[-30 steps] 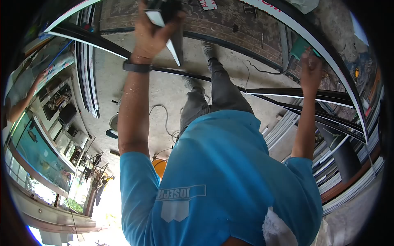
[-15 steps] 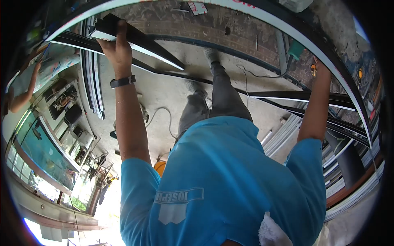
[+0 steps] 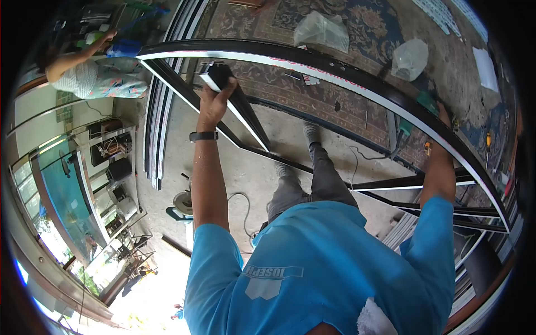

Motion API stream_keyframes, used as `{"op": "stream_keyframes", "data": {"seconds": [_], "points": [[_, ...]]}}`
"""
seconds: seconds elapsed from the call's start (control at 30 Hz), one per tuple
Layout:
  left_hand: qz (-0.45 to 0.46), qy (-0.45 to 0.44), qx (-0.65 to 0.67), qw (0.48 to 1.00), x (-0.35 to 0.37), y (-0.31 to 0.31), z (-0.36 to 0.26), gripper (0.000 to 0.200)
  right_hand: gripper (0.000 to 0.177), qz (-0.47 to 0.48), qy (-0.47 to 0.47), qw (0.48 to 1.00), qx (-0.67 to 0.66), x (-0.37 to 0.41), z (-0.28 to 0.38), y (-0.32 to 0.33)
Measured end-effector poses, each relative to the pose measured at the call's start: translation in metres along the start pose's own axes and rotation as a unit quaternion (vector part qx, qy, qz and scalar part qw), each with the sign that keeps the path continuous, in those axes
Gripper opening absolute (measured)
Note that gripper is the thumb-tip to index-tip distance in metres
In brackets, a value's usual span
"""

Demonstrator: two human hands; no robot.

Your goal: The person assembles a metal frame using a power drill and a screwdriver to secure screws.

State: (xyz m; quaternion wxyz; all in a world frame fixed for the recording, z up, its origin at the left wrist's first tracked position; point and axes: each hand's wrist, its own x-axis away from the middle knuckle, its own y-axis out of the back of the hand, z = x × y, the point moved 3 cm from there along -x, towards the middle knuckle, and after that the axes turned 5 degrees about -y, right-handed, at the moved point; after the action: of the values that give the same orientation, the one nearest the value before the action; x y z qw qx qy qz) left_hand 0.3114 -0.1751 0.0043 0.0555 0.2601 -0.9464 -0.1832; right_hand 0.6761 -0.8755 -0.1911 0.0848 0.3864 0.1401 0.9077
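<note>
My left hand (image 3: pixel 211 106) is closed around the upper, cut end of a black aluminium profile (image 3: pixel 245 114) with a white edge, its thumb over the top. The profile runs down toward the floor beside my feet. A large black frame (image 3: pixel 312 60) with white film and red lettering spans the view in front of me. My right hand (image 3: pixel 444 115) is at the frame's right side, its wrist crossed by the bar; its fingers are mostly hidden. Beyond the bar, near that hand, a green power tool (image 3: pixel 427 103) shows on the floor.
Long profiles (image 3: pixel 159 123) lie at left. A patterned carpet (image 3: pixel 268 72) carries plastic bags (image 3: pixel 322 30) and a yellow-handled screwdriver (image 3: pixel 488 139). A cord (image 3: pixel 245 209) crosses the floor near a round-bladed saw (image 3: pixel 181 205). Another person (image 3: pixel 97 78) is at upper left.
My view has shifted, so the frame, both hands and the profile sit lower in it, with more carpet in sight. My left hand still holds the profile. The other person shows more fully.
</note>
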Motion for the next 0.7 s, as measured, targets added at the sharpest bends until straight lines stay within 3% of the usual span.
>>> {"op": "stream_keyframes", "data": {"seconds": [0.03,0.1,0.13,0.17,0.23,0.33,0.43,0.5,0.53,0.57,0.63,0.7], "points": [[0.020,0.005,0.014,1.000,0.000,-0.004,-0.004,0.033,0.059,0.018,0.010,1.000,0.014,0.000,0.000,0.000],[0.049,-0.022,0.010,0.998,-0.002,-0.016,0.004,0.033,0.052,-0.016,-0.019,0.992,-0.127,0.075,0.019,-0.029],[0.058,-0.011,0.003,0.998,-0.003,-0.022,0.017,0.033,0.050,-0.032,0.049,0.996,-0.073,0.082,0.016,-0.025],[0.035,-0.019,-0.034,0.999,-0.007,-0.024,0.026,0.034,0.049,-0.037,0.074,0.993,-0.089,0.102,0.021,-0.029],[0.087,0.002,-0.043,0.995,-0.013,-0.023,0.022,0.049,0.047,-0.044,0.098,0.982,-0.153,0.129,0.024,-0.033],[0.033,-0.067,-0.123,0.990,-0.007,-0.019,0.012,0.065,0.045,-0.009,0.064,0.954,-0.293,0.161,0.020,-0.030],[-0.180,-0.135,-0.170,0.959,0.043,-0.024,-0.041,0.082,0.037,0.112,0.016,0.926,-0.359,0.201,-0.008,-0.021],[-0.068,-0.119,0.003,0.991,0.095,-0.050,-0.033,0.088,0.032,0.159,0.031,0.928,-0.335,0.262,-0.033,-0.040],[0.099,-0.098,0.011,0.990,0.118,-0.073,-0.046,0.096,0.030,0.135,0.040,0.945,-0.295,0.304,-0.036,-0.059],[0.262,-0.080,0.020,0.962,0.143,-0.099,-0.058,0.104,0.034,0.183,0.022,0.936,-0.298,0.336,-0.048,-0.078],[0.357,-0.062,0.179,0.915,0.192,-0.150,-0.070,0.107,0.057,0.192,0.046,0.958,-0.206,0.396,-0.079,-0.116],[0.318,-0.072,0.193,0.925,0.230,-0.162,-0.080,0.106,0.070,0.263,0.152,0.944,-0.127,0.454,-0.087,-0.162]]}}
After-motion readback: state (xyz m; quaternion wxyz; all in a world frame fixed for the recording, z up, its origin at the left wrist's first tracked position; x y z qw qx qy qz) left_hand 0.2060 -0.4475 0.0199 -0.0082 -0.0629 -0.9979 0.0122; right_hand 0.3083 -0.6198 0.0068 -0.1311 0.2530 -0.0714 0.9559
